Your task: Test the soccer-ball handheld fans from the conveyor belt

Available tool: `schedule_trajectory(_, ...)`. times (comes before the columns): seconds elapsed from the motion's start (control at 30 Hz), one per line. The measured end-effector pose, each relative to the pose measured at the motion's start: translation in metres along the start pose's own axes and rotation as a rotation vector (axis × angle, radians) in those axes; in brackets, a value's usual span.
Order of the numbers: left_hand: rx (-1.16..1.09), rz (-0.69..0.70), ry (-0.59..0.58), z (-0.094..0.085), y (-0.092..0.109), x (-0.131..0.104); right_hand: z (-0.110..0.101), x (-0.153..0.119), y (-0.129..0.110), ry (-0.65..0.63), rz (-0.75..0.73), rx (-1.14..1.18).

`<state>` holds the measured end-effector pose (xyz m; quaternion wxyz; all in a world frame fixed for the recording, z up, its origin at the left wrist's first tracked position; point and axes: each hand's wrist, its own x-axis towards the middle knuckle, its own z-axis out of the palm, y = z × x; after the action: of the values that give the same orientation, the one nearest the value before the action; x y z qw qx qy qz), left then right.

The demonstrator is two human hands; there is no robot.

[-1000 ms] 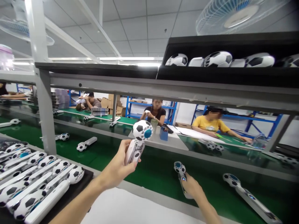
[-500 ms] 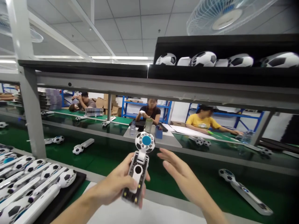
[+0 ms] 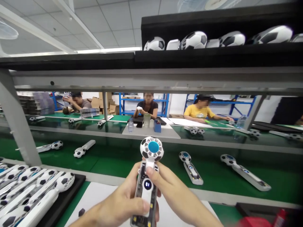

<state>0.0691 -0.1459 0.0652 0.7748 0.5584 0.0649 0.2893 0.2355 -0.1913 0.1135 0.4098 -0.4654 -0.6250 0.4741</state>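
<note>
A small handheld fan (image 3: 147, 186) with a football-patterned head and blue centre stands nearly upright between my hands. Its handle looks see-through, showing dark inner parts, and a round display reads "01". My left hand (image 3: 125, 198) wraps the lower handle, thumb pressed on the white strip. My right hand (image 3: 165, 183) closes around the upper handle, its thumb just below the fan head. Fingers behind the handle are mostly hidden. Below lies a white sheet (image 3: 99, 197) with a small dark piece (image 3: 81, 212) on it.
At left, a black tray (image 3: 71, 197) holds several similar fans. More fans, such as one at right (image 3: 246, 175), lie on the green conveyor (image 3: 113, 160). Overhead runs a shelf (image 3: 94, 63) bearing fans in black foam. A red object (image 3: 258, 221) sits lower right. Several people work across the line.
My right hand has moved in from beside the fan and grips its upper handle. The display now shows lit digits. Another fan has come into sight on the conveyor; the view has shifted.
</note>
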Motion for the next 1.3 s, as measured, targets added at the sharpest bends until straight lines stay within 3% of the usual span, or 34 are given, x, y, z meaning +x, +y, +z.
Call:
schedule_trajectory(0.13,0.100,-0.040,-0.021,0.002,0.005,-0.005,0.001,-0.001,0.001,-0.014,0.010,0.058)
schedule_trajectory(0.43,0.085,-0.084,0.025,0.013,0.013,-0.006,0.003,0.001,0.006,-0.112,-0.053,0.200)
schedule_trajectory(1.17,0.042,-0.054,-0.010,0.001,0.009,-0.001,0.004,0.005,0.005,-0.135,-0.044,0.165)
schedule_trajectory(1.3,0.046,-0.039,0.138,0.005,0.007,0.001,0.006,0.006,0.009,-0.140,-0.006,0.077)
